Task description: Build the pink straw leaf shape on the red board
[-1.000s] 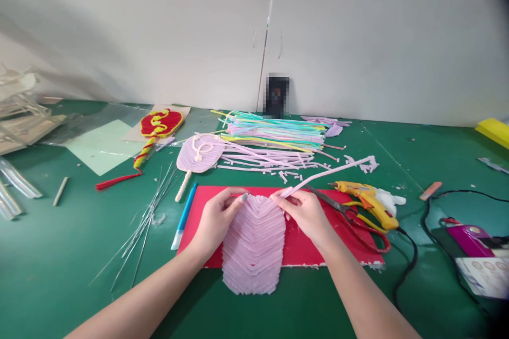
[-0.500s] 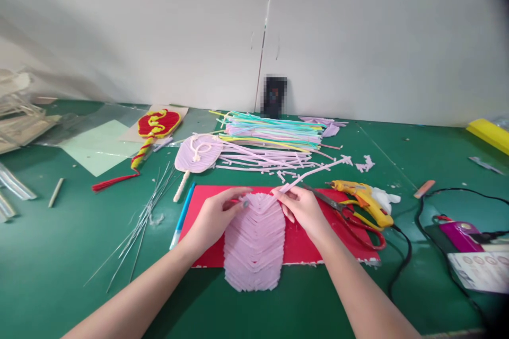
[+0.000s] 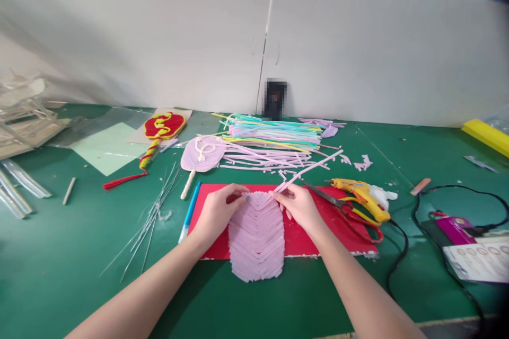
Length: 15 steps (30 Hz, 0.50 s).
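Note:
A pink woven leaf-shaped piece (image 3: 256,238) made of folded strips lies on a red board (image 3: 306,235) on the green table. My left hand (image 3: 217,212) rests on the piece's upper left edge, fingers curled and pressing at its top. My right hand (image 3: 298,206) pinches a long pink strip (image 3: 310,168) at the top of the piece; the strip slants up and to the right over the table.
A yellow glue gun (image 3: 363,198) and red-handled scissors (image 3: 350,214) lie right of the board, with black cables beyond. A pile of coloured strips (image 3: 274,135), a pink fan (image 3: 202,154), a red-and-yellow fan (image 3: 163,126), thin wires (image 3: 153,214) and a blue pen (image 3: 190,211) lie behind and left.
The long pink strip has swung lower and drawn in toward the piece's tip. Both hands have stayed at the top of the piece; the camera has tilted slightly.

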Each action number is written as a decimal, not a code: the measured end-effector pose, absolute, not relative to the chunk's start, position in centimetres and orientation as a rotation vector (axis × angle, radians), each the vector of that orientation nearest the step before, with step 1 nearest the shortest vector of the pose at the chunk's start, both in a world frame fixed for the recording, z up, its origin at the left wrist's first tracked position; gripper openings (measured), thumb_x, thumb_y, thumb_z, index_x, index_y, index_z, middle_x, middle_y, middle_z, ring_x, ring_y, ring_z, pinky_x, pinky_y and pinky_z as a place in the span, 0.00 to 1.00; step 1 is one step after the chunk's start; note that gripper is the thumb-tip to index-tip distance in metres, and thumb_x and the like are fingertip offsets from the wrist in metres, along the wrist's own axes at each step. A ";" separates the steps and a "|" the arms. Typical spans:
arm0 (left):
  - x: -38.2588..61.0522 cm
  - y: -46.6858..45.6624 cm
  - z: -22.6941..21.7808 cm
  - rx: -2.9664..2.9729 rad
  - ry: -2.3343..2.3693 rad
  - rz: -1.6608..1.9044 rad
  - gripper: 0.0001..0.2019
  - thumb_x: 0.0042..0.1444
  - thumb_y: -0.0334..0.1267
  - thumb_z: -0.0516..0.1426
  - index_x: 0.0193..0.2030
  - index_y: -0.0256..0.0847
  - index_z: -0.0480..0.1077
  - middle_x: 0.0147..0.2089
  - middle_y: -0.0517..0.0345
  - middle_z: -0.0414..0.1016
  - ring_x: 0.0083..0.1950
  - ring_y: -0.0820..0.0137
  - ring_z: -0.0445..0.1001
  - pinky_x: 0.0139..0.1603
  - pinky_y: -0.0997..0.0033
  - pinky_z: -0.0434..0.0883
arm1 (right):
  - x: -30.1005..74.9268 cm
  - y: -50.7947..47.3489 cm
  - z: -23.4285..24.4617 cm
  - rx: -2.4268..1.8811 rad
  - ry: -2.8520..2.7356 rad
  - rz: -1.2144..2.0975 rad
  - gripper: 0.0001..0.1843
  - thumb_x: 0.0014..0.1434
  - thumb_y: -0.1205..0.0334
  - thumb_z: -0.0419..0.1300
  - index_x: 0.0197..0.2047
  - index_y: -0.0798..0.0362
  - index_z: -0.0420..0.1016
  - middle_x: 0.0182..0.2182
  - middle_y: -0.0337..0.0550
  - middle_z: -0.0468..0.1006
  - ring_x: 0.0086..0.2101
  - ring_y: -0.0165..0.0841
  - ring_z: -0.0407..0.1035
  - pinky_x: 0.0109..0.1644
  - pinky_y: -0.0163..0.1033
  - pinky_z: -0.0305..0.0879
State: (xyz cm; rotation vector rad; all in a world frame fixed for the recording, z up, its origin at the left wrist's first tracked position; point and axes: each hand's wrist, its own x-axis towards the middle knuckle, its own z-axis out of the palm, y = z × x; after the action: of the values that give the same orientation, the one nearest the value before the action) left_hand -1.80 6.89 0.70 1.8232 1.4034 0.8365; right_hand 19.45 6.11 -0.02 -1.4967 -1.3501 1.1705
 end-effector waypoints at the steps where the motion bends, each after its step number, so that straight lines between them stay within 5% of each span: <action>1: -1.8 6.9 0.7 1.874 1.415 0.827 0.08 0.54 0.38 0.55 0.38 0.44 0.73 0.38 0.59 0.79 0.40 0.67 0.76 0.45 0.66 0.72 | 19.3 6.1 -0.1 -1.521 -1.358 1.131 0.21 0.48 0.42 0.64 0.29 0.54 0.73 0.13 0.32 0.66 0.11 0.24 0.56 0.15 0.32 0.49; 5: -1.9 6.8 1.1 2.086 1.500 0.810 0.07 0.56 0.37 0.55 0.37 0.43 0.74 0.41 0.54 0.76 0.45 0.62 0.73 0.49 0.58 0.70 | 18.9 6.0 -0.3 -1.572 -1.398 0.940 0.21 0.46 0.41 0.64 0.26 0.54 0.76 0.15 0.36 0.69 0.15 0.28 0.60 0.19 0.34 0.54; 8: -1.3 5.6 1.7 2.210 1.571 0.826 0.12 0.60 0.38 0.52 0.47 0.41 0.73 0.51 0.48 0.72 0.52 0.57 0.70 0.53 0.51 0.67 | 18.8 6.0 -0.5 -1.584 -1.410 0.876 0.22 0.47 0.41 0.64 0.24 0.54 0.75 0.18 0.40 0.73 0.18 0.31 0.65 0.22 0.35 0.58; 12: 0.4 1.3 1.4 2.459 1.635 0.761 0.25 0.62 0.41 0.49 0.63 0.32 0.59 0.65 0.37 0.60 0.63 0.53 0.64 0.59 0.52 0.65 | 18.8 6.1 -0.7 -1.570 -1.430 0.870 0.22 0.49 0.40 0.62 0.25 0.53 0.75 0.21 0.43 0.76 0.24 0.36 0.71 0.27 0.37 0.63; 15: 1.3 -1.7 0.4 2.751 1.690 0.598 0.34 0.58 0.49 0.53 0.65 0.27 0.53 0.66 0.31 0.57 0.66 0.49 0.58 0.60 0.53 0.65 | 18.8 6.1 -0.8 -1.563 -1.439 0.855 0.21 0.49 0.41 0.62 0.25 0.53 0.75 0.25 0.44 0.79 0.28 0.38 0.73 0.32 0.38 0.66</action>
State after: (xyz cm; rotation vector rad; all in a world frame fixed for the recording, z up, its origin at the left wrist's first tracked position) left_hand 1.34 -1.73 0.35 2.7509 1.6897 0.5978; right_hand 18.82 6.06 -0.80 -1.5626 -1.4395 0.8546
